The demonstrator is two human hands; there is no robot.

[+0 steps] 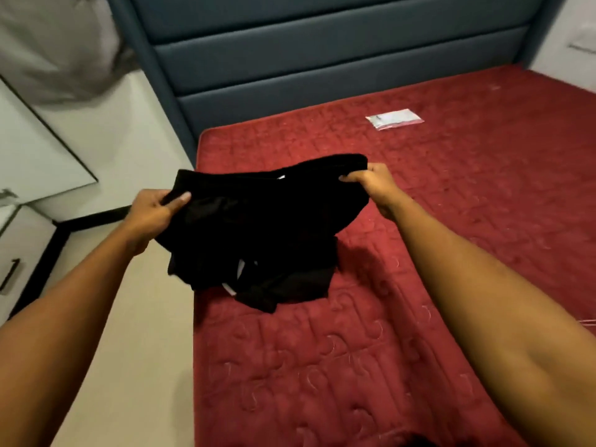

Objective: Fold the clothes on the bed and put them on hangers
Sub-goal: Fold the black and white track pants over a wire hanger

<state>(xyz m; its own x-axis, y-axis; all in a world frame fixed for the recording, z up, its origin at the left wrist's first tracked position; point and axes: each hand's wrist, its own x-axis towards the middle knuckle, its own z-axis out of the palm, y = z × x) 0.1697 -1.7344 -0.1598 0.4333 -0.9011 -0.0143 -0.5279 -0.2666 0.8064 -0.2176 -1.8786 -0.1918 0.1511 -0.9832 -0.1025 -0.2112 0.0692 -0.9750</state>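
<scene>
1. We hold a soft black fabric garment (258, 217) up by its top edge, over the left edge of the red quilted bed (435, 240).
2. Our left hand (151, 217) and right hand (374, 185) each grip one end of that edge, fingers (179, 199) clamped on the cloth.
3. The gripped edge runs left to right between our hands, so neither hand is nearer.
4. The cloth hangs below our fingers, its lower part bunched on the bed.
5. We judge that spreading it flat comes next.

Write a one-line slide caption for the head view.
Left hand and right hand grip a black garment over the red mattress.
</scene>
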